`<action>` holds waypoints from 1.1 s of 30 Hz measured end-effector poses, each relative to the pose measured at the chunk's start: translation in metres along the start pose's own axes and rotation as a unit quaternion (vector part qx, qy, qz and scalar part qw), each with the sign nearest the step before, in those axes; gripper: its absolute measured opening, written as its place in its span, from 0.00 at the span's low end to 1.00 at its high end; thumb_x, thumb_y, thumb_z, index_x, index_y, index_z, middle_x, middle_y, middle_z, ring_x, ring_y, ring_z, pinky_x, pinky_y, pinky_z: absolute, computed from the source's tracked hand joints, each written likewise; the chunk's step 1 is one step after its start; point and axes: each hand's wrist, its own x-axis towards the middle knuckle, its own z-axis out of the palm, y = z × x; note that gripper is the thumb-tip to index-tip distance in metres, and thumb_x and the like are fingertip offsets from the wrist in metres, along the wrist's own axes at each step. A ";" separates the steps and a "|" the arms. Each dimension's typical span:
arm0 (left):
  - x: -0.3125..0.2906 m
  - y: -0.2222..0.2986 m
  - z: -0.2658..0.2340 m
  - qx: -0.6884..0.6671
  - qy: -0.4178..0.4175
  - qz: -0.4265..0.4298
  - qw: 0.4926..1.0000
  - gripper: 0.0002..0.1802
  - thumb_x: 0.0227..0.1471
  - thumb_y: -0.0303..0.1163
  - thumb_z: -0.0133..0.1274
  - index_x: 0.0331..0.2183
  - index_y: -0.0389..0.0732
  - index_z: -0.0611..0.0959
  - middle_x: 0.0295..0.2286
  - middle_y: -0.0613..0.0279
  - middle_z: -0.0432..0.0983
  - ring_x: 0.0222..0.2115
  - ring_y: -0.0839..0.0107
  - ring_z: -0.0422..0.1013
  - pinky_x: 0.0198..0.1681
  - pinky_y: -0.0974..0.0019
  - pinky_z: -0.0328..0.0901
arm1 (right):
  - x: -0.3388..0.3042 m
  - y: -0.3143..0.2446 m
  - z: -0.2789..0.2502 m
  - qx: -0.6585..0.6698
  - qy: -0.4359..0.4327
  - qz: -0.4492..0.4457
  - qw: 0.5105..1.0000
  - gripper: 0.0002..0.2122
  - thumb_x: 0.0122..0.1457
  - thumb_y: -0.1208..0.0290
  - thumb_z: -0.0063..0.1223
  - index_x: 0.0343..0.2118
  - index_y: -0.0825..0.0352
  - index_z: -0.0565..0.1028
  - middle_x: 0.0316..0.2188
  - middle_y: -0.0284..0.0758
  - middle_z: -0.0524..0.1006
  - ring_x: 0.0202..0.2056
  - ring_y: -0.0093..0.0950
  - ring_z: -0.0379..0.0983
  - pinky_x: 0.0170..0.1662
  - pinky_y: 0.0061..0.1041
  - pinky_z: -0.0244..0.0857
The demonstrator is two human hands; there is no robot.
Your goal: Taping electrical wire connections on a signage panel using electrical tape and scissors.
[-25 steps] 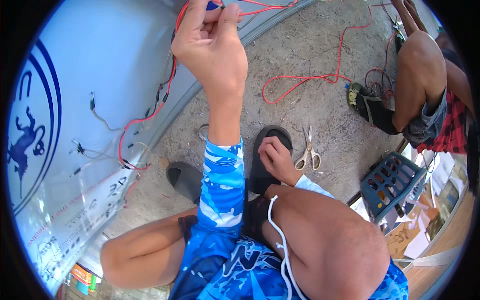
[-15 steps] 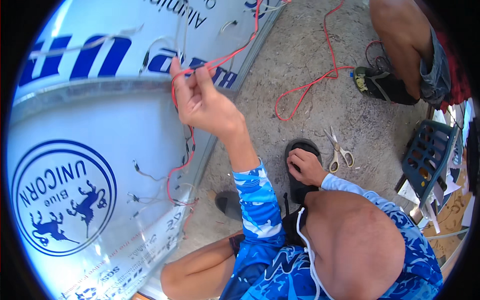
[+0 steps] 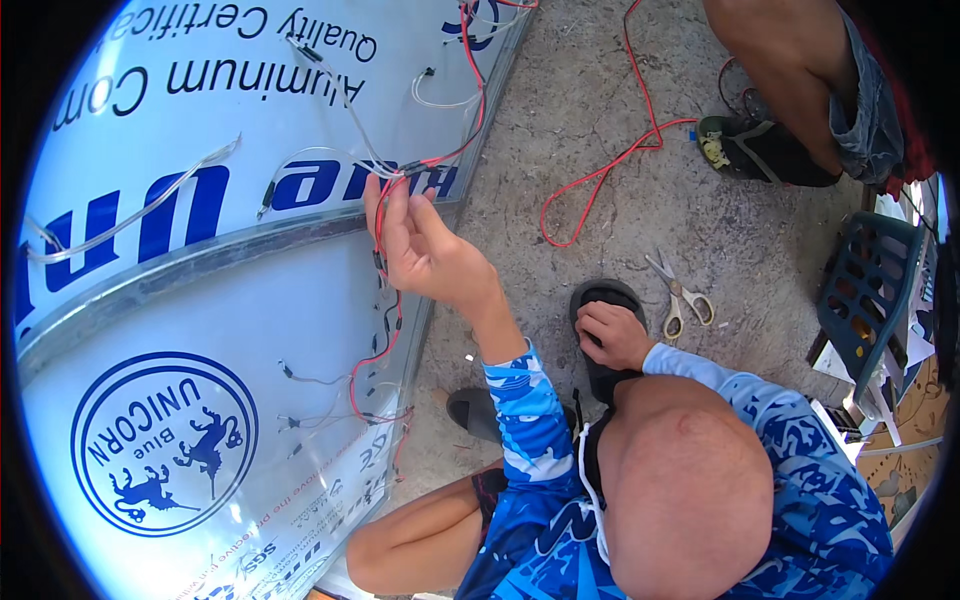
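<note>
A red and black wire (image 3: 481, 88) with dark joints runs along the edge of a large white panel (image 3: 310, 270). My left hand (image 3: 430, 245) pinches this wire above the panel, beside a metal bar (image 3: 250, 237). Thin clear-sheathed leads (image 3: 345, 90) branch off near my fingertips. Over a black sandal (image 3: 603, 295), by my bent knee, lies my right hand (image 3: 610, 335) with its fingers curled; whatever is under them is hidden. Scissors with pale handles (image 3: 684, 298) lie on the concrete just right of that hand.
Loose red wire (image 3: 610, 170) loops over the concrete floor (image 3: 560, 90). At the upper right are another person's leg and sandaled foot (image 3: 750, 150). A dark plastic basket (image 3: 868, 295) stands at the right edge. Another dark sandal (image 3: 475, 413) sits near the panel's edge.
My left hand still holds the wire, its fingers now closer together around the joint. The view has shifted, showing more of the panel's far part. My right hand stays over the sandal.
</note>
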 end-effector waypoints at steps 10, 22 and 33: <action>-0.044 -0.035 -0.012 0.048 -0.090 -0.044 0.994 0.11 0.55 0.11 0.49 0.32 0.32 0.85 0.41 0.54 0.79 0.35 0.69 0.76 0.35 0.70 0.71 | -0.002 0.003 0.005 0.012 -0.001 -0.003 1.000 0.10 0.46 0.75 0.60 0.33 0.66 0.73 0.36 0.38 0.73 0.38 0.37 0.74 0.40 0.33 0.71; 0.023 0.059 -0.093 0.238 -0.622 0.120 0.737 0.14 0.40 0.11 0.54 0.32 0.34 0.83 0.32 0.54 0.79 0.31 0.56 0.78 0.32 0.62 0.71 | 0.001 -0.002 0.007 -0.040 -0.043 -0.076 0.995 0.13 0.46 0.68 0.61 0.33 0.64 0.72 0.37 0.35 0.71 0.41 0.34 0.70 0.45 0.32 0.68; 0.071 0.105 -0.097 0.319 -0.677 0.129 0.651 0.11 0.45 0.14 0.55 0.34 0.35 0.82 0.31 0.52 0.78 0.30 0.56 0.77 0.32 0.61 0.70 | -0.002 -0.005 0.018 -0.007 0.009 -0.036 0.999 0.13 0.46 0.71 0.62 0.35 0.66 0.72 0.39 0.38 0.71 0.41 0.37 0.72 0.45 0.36 0.69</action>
